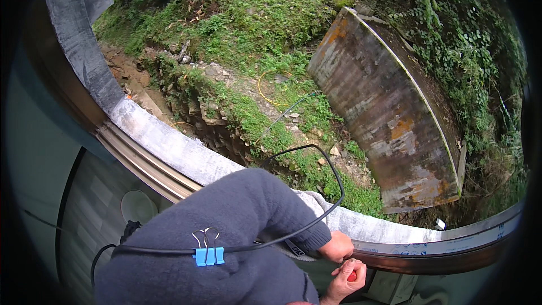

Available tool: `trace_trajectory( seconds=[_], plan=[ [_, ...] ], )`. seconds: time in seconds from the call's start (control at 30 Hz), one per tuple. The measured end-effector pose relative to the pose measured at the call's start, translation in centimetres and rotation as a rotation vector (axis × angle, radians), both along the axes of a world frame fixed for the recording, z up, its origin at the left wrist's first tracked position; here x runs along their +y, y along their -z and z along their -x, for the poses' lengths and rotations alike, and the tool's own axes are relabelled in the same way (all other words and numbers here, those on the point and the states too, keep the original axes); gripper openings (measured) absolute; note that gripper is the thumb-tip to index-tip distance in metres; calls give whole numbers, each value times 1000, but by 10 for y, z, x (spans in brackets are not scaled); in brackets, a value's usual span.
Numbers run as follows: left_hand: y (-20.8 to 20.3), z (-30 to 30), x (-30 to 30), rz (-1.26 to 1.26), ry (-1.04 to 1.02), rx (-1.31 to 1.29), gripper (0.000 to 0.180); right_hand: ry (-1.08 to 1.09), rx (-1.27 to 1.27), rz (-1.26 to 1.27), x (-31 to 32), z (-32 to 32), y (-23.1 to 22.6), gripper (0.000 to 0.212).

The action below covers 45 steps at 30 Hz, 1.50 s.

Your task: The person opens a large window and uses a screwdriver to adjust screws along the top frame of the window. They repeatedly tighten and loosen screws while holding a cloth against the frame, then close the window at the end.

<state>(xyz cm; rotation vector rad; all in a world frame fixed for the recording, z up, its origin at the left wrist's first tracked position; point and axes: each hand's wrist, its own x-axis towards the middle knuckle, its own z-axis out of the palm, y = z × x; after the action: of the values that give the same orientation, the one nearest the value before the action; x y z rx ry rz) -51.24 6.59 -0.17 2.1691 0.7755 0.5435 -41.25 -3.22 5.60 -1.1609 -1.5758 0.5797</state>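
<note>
My left hand (337, 247), at the end of a dark grey sleeve, is closed against the window frame (418, 248) at the lower right. What its fingers hold, if anything, is hidden. Just below it, my right hand (343, 285) is wrapped round a red handle (352, 277). Only the rounded red end shows, so the kind of tool cannot be made out. The two hands are close together, right hand under left. A light cloth (313, 199) lies on the sill beside my left forearm.
A black cable (339, 175), held by a blue binder clip (209, 255) at my sleeve, loops past my left arm. The pale stone sill (169, 144) curves along the opening. Outside, ground drops to a grassy bank (237, 101) with a yellow hose (262, 91) and a stained concrete wall (389, 118).
</note>
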Motion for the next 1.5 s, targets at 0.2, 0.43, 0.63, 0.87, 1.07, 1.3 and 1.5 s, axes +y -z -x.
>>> trace_trajectory(
  seconds=[0.2, 0.43, 0.63, 0.87, 1.07, 1.3, 1.5],
  plan=[
    [1, -3, 1, 65, -3, -10, 17, 67, -131, 81, -7, -3, -5, 18],
    [4, -4, 1, 24, -15, -41, 18, 64, 19, 217, -5, 5, -15, 19],
    [2, -2, 0, -2, -18, -54, 26, -18, -86, 175, 5, -9, 12, 23],
    [3, 1, -2, 79, -25, -95, 33, 70, -170, 155, 16, -14, 27, 26],
    [24, -17, 10, 21, 27, -111, 33, 87, -191, 75, 15, -3, 15, 29],
    [29, -18, 12, 46, 43, -122, 32, 89, -175, 112, 14, -1, 11, 28],
    [1, 5, -1, 156, 41, -176, 31, 99, -179, 85, 13, -2, 14, 23]
  ],
)
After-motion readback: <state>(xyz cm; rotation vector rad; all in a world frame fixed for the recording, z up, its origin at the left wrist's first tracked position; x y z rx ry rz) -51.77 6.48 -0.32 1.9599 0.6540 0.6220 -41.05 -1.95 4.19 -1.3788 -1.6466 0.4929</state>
